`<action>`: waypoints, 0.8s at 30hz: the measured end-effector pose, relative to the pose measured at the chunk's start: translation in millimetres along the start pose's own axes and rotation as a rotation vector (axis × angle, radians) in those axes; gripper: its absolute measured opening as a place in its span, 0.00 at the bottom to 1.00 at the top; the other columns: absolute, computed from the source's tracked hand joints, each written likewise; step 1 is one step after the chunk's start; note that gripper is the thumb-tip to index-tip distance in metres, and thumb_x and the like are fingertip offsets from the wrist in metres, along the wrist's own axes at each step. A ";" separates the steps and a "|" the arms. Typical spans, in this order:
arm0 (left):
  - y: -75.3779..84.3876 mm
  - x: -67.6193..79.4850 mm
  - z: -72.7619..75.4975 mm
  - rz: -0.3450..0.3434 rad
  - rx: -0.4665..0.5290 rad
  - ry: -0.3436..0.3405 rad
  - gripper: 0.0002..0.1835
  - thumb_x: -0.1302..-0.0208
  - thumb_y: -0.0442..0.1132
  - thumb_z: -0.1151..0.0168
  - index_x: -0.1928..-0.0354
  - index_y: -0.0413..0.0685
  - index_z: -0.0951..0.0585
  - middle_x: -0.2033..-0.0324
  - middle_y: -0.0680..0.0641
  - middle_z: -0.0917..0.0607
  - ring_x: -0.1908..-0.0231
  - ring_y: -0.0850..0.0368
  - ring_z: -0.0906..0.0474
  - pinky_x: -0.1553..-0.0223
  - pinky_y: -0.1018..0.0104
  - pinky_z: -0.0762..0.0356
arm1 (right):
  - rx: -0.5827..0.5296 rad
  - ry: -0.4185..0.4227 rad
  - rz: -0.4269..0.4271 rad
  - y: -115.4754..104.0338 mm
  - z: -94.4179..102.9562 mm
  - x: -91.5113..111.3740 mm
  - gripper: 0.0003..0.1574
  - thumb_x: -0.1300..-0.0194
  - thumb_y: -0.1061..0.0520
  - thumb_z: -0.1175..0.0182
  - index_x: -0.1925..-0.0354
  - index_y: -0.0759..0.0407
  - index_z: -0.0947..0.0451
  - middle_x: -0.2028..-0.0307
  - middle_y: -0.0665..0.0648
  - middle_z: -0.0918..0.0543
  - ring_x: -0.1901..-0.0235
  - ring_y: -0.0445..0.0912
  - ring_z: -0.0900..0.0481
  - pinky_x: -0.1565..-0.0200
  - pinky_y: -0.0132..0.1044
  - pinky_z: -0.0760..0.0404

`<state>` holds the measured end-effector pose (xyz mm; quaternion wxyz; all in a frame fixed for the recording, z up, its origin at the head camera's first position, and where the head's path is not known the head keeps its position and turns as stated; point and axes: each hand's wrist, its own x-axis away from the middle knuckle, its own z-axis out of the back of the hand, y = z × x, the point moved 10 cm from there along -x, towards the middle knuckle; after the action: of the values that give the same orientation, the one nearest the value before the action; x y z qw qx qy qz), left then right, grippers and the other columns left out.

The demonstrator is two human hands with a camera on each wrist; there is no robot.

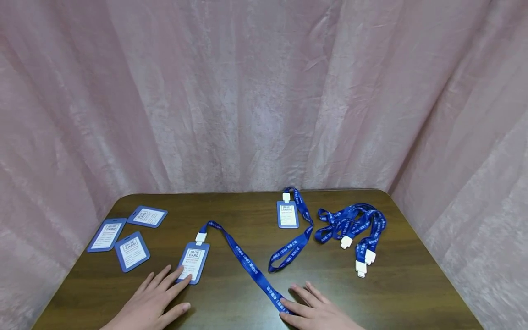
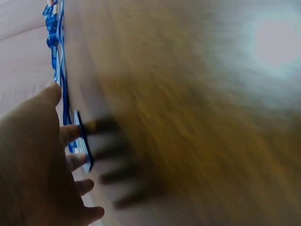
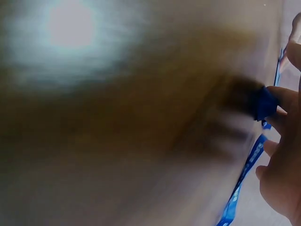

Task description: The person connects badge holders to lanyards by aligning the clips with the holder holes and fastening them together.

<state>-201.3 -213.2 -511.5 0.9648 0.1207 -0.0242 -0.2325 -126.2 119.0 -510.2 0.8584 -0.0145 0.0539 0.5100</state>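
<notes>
My left hand (image 1: 154, 300) lies spread over the table, two fingertips on the lower part of a blue ID card holder (image 1: 193, 262). That holder is joined by a white clip (image 1: 200, 237) to a blue printed lanyard (image 1: 251, 268), which runs diagonally toward my right hand (image 1: 313, 309). Fingertips of the right hand rest on the near end of this lanyard, the fingers spread and nearly straight. In the left wrist view, the card holder (image 2: 83, 141) appears edge-on by the fingers. The right wrist view shows the lanyard end (image 3: 265, 103) at the fingertips, partly blurred.
Loose card holders (image 1: 133, 251) lie at the left of the wooden table (image 1: 231, 206). Toward the back stands out another card holder (image 1: 288, 214) with its lanyard (image 1: 294, 247) attached. Several bundled lanyards (image 1: 350, 222) with white clips lie at the right. A pink curtain (image 1: 247, 101) hangs behind.
</notes>
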 end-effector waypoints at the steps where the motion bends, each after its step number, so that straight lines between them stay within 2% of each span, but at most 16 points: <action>1: 3.2 -2.4 1.3 0.005 -0.007 -0.011 0.36 0.30 0.71 0.49 0.28 0.60 0.24 0.28 0.43 0.29 0.28 0.31 0.39 0.36 0.24 0.45 | -0.004 -0.004 0.004 -1.3 0.9 -3.1 0.35 0.19 0.34 0.61 0.23 0.42 0.35 0.25 0.48 0.33 0.27 0.58 0.37 0.34 0.62 0.33; 3: 8.8 -7.6 3.5 0.024 -0.002 -0.023 0.37 0.30 0.72 0.50 0.28 0.61 0.25 0.28 0.44 0.29 0.28 0.32 0.40 0.35 0.24 0.46 | -0.014 -0.007 0.011 -3.7 3.4 -10.1 0.35 0.19 0.33 0.61 0.24 0.42 0.34 0.26 0.48 0.32 0.26 0.58 0.37 0.37 0.64 0.29; 6: 17.0 -18.6 5.8 0.030 -0.013 -0.031 0.37 0.30 0.73 0.52 0.27 0.64 0.26 0.28 0.45 0.30 0.27 0.33 0.41 0.35 0.24 0.46 | -0.049 -0.016 0.016 -5.0 6.5 -20.5 0.37 0.21 0.30 0.62 0.24 0.42 0.33 0.27 0.48 0.31 0.26 0.59 0.39 0.36 0.65 0.31; 11: 28.2 -44.4 2.2 0.031 0.001 -0.065 0.37 0.29 0.72 0.52 0.26 0.64 0.28 0.27 0.43 0.32 0.26 0.32 0.44 0.34 0.25 0.46 | -0.085 0.000 0.000 -1.3 12.7 -35.6 0.44 0.25 0.25 0.59 0.25 0.48 0.32 0.28 0.49 0.29 0.25 0.59 0.41 0.32 0.66 0.38; 16: 39.6 -71.8 -4.8 0.039 0.037 -0.137 0.37 0.27 0.70 0.52 0.23 0.63 0.31 0.22 0.39 0.41 0.24 0.32 0.52 0.31 0.28 0.49 | -0.101 0.021 -0.020 4.3 15.9 -52.0 0.42 0.25 0.26 0.55 0.30 0.51 0.25 0.30 0.50 0.27 0.24 0.59 0.44 0.29 0.65 0.44; 20: 46.2 -91.5 -8.9 0.032 0.028 -0.163 0.34 0.24 0.66 0.53 0.23 0.62 0.33 0.22 0.38 0.43 0.23 0.31 0.52 0.30 0.28 0.51 | -0.131 -0.031 -0.070 13.5 14.3 -64.2 0.45 0.26 0.24 0.57 0.29 0.50 0.26 0.29 0.50 0.28 0.22 0.58 0.49 0.27 0.63 0.50; 24: 51.5 -111.0 -11.7 0.006 0.016 -0.126 0.31 0.22 0.62 0.53 0.23 0.60 0.32 0.23 0.36 0.41 0.25 0.30 0.50 0.31 0.27 0.50 | -0.159 -0.089 -0.144 26.8 11.7 -69.2 0.46 0.26 0.23 0.59 0.26 0.48 0.30 0.28 0.49 0.30 0.21 0.56 0.52 0.25 0.61 0.53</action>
<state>-276.2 -115.8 -509.3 0.9610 0.1137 -0.0869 -0.2367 -181.6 72.3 -490.4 0.8904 -0.0639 -0.0260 0.4500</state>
